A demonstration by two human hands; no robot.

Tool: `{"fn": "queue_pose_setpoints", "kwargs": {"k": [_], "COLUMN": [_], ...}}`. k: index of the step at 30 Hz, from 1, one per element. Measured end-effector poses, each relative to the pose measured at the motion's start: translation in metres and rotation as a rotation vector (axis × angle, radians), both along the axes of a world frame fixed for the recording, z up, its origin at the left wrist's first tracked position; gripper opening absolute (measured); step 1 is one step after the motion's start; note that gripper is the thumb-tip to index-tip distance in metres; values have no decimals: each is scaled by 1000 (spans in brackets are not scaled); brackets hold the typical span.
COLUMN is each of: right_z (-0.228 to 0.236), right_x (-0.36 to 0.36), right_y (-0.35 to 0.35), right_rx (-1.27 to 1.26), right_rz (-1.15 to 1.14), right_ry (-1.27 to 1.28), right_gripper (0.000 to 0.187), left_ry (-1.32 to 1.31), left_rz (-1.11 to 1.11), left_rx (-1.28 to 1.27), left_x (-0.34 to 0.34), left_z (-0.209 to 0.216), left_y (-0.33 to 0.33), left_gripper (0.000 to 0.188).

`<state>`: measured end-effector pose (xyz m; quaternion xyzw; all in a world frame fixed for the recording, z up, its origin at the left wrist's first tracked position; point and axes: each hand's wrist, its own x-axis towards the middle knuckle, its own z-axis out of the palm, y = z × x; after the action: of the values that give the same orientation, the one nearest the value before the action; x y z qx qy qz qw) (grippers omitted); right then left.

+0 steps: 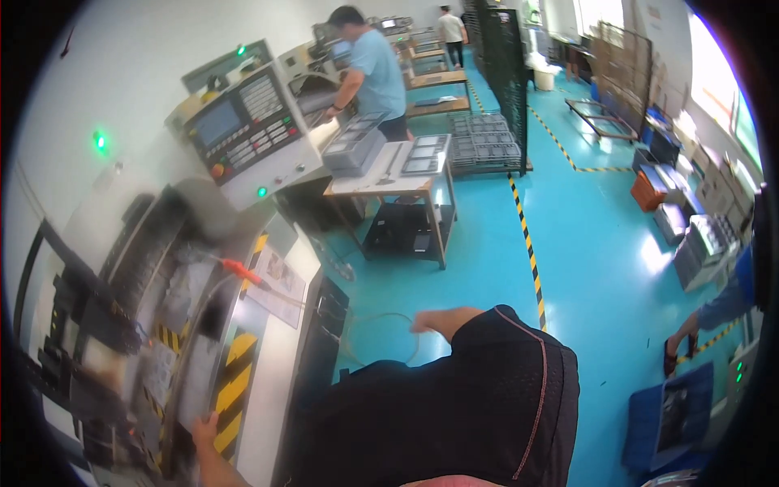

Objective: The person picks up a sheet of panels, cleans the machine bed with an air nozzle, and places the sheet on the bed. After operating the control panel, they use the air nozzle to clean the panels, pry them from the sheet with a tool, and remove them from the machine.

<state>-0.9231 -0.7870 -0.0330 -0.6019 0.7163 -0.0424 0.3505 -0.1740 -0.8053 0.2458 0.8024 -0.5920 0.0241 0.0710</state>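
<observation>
Neither hand's grip can be told through the blur: the left hand (205, 430) touches the near end of one striped machine door (235, 373); the right hand (425, 321) shows nothing in it. Fingers could be pinched should that door slide. One orange air gun (241, 270) lies toward the door's far end; a bump could dislodge it. Beyond, one table (391, 187) bears one grey tray stack (355, 154) along its left edge.

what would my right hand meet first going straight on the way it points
Your right hand points toward the machine's dark side panel, probably met first; the thin hose loop looks lower, though depth is unclear.
</observation>
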Motion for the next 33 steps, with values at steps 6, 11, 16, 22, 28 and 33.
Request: {"fn": "queue_pose_setpoints", "kwargs": {"k": [6, 11, 16, 22, 28, 33], "right_z": [172, 223, 195, 201, 346, 526], "right_x": [167, 278, 361, 318, 388, 636], "right_y": [-188, -275, -302, -356, -365, -260], "right_rx": [-510, -816, -916, -932, -665, -174], "right_rz": [37, 113, 144, -293, -282, 629], "right_ry": [-323, -412, -460, -661, -931, -174], "right_gripper": [96, 103, 71, 50, 49, 43], "left_ry": [34, 36, 322, 319, 320, 125], "left_rz": [116, -97, -314, 48, 234, 160], "left_rx": [69, 59, -281, -309, -258, -264], "left_x": [-11, -20, 20, 163, 223, 244], "left_z": [29, 40, 48, 37, 57, 26], "left_y": [23, 22, 66, 185, 204, 159], "left_gripper": [66, 63, 67, 52, 42, 34]}}
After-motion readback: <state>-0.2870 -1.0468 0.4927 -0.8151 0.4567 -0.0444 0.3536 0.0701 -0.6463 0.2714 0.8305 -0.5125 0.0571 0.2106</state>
